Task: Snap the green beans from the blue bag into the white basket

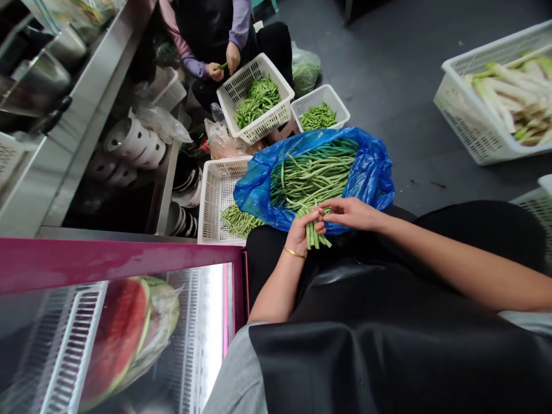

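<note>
A bunch of green beans (318, 237) is gripped in my left hand (301, 227), its cut-looking ends pointing down toward my lap. My right hand (351, 213) meets it from the right, thumb and fingertips pinched at the side of the bunch; exactly which bean they grip is hidden. Just beyond both hands, a blue plastic bag (371, 167) lies open on my lap, filled with long green beans (317, 175). Left of the bag, a white basket (211, 195) holds a small pile of short bean pieces (241, 221).
Opposite, a co-worker's hands (224, 62) hold a bean above a white basket (254, 132) of beans. A smaller basket (340, 103) of beans stands beside it. A glass-fronted fridge (239, 282) with cut watermelon (121, 328) is at left. A crate (461, 115) of pale vegetables stands right.
</note>
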A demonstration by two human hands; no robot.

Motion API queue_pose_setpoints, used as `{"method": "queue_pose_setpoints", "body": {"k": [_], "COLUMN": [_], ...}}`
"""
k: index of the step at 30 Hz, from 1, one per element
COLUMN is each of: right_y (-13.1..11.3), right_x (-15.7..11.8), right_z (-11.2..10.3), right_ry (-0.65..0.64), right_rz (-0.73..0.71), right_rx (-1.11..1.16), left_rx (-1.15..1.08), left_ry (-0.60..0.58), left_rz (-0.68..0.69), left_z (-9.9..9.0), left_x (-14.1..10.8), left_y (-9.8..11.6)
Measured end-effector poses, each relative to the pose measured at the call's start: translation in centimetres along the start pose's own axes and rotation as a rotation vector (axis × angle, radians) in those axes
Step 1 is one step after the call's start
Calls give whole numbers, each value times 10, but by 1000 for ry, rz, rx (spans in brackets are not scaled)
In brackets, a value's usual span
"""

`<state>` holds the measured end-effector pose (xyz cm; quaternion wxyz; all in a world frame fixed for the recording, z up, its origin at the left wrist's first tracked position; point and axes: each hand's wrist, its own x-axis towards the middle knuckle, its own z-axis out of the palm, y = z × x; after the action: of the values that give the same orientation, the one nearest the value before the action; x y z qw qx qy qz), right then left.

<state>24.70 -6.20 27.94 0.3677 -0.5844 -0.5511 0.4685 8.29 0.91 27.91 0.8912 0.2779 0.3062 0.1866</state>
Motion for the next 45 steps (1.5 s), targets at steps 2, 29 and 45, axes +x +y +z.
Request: {"method": "queue_pose_setpoints", "body": {"k": [2,29,45], "right_y": [10,18,-20], "right_x": [0,-53,-63], "right_z": [8,14,18], "right_ry": [-132,285,209], "right_rz": [93,285,211], "right_rx": [171,531,461], "left_rx": [56,-2,167], "left_ry": [-47,167,75], "left_rz": [-15,198,250], "left_z": [-3,10,24], "left_x": [-1,-8,-26], "left_y": [0,-27,-12]}}
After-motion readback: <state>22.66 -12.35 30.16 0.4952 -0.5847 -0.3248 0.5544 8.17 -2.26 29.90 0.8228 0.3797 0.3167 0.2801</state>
